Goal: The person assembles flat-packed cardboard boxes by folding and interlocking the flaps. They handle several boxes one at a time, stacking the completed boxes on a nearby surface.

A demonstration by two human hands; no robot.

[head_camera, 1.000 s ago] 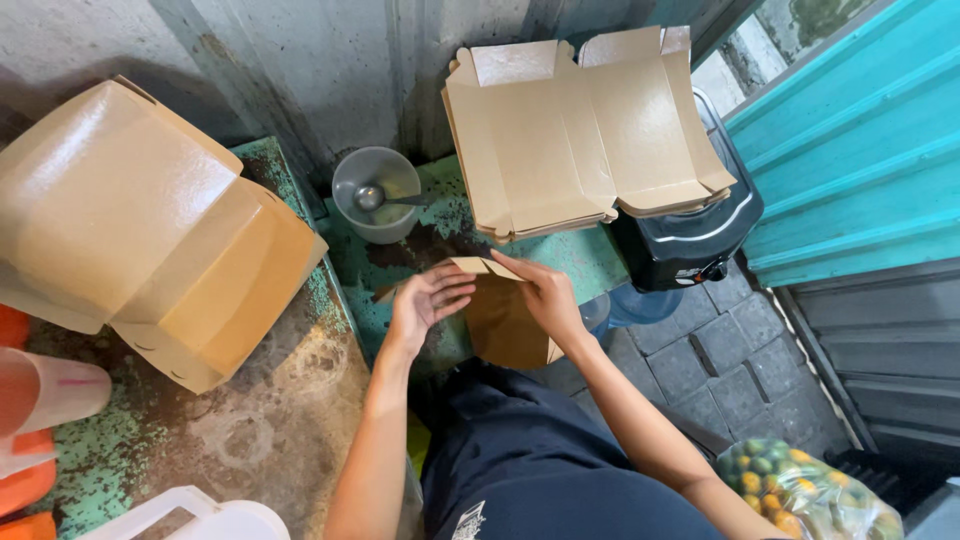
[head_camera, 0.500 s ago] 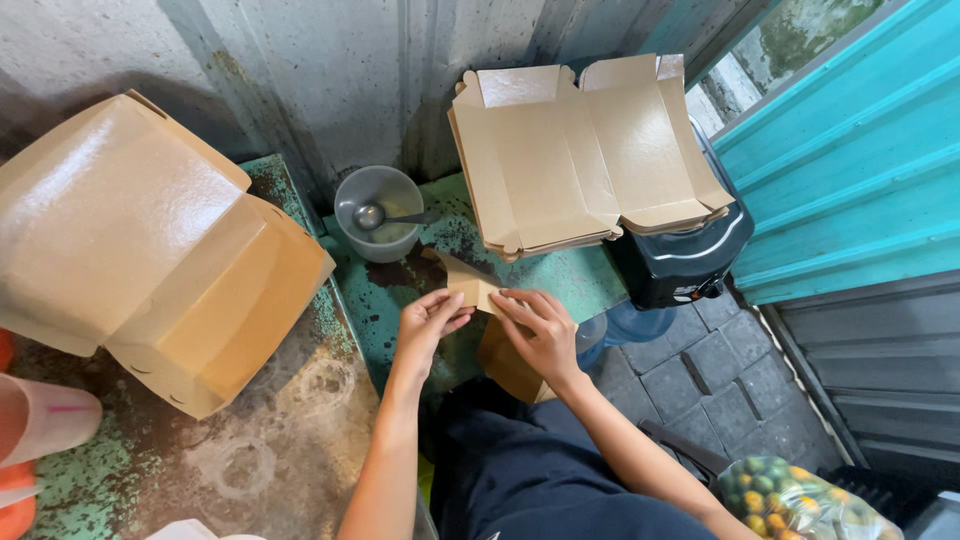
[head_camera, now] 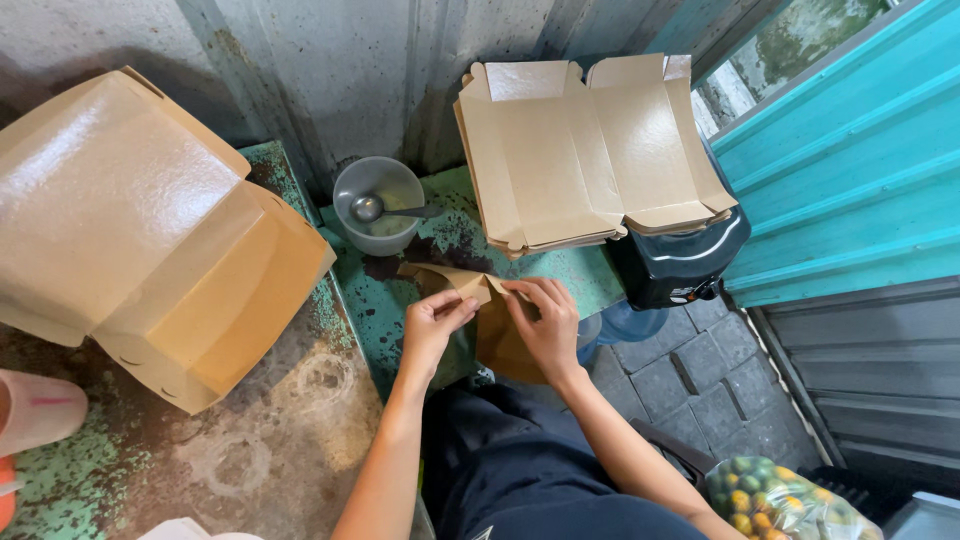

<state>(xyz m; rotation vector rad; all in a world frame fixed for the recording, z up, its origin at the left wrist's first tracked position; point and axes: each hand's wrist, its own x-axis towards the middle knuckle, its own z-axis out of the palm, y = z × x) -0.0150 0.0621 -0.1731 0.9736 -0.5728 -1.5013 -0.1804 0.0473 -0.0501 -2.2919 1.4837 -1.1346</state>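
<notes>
Two hands (head_camera: 437, 322) (head_camera: 545, 318) pinching brown paper bag (head_camera: 490, 325) — spoon cup (head_camera: 377, 204) behind, flat boxes (head_camera: 585, 150) beyond

The hands (head_camera: 490, 320) cover much of the folded brown paper piece (head_camera: 470, 285); its shape is unclear.

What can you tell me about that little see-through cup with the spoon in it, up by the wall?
The plastic cup is round, cloudy and translucent, seen from above with its mouth open. It stands upright on the worn green table, close to the corrugated metal wall. A metal spoon lies inside, its bowl to the left and its handle resting over the right rim. Neither hand touches it; whether it holds anything else cannot be told.
</notes>
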